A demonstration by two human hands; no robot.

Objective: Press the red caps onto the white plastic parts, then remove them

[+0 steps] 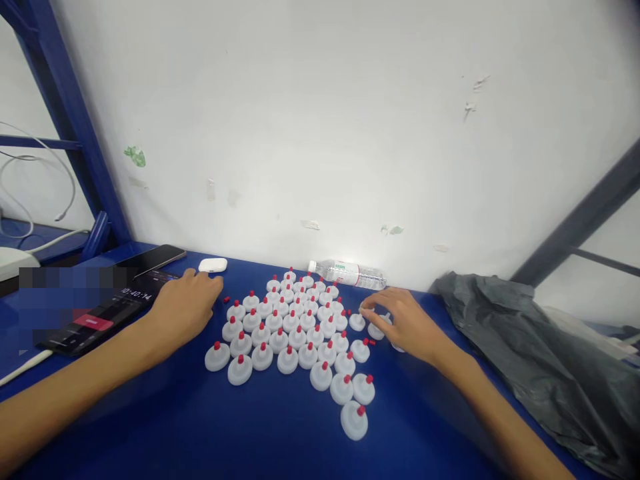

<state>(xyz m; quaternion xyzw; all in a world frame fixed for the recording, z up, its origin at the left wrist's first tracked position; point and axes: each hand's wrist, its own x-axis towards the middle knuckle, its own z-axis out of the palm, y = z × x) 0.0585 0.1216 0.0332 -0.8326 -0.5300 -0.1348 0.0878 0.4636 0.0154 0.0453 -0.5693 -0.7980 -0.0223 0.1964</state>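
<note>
Many white round nozzle caps with red tips (291,321) stand in a cluster on the blue table (300,440). To the left of them, my left hand (185,308) rests by the phone's edge, fingers curled down; whatever they hold is hidden. A loose red tip (227,299) lies just right of it. My right hand (403,323), at the cluster's right side, pinches a white cap (367,309) between thumb and index finger. Close by stands a white cap with no red tip (357,323); others are partly covered by the hand. Another loose red tip (372,343) lies below the fingers.
A clear plastic bottle (345,272) lies along the wall behind the caps. On the left are a lit phone (113,310) with a cable, a dark phone (163,257) and a small white case (213,265). A dark grey plastic bag (520,353) covers the right side.
</note>
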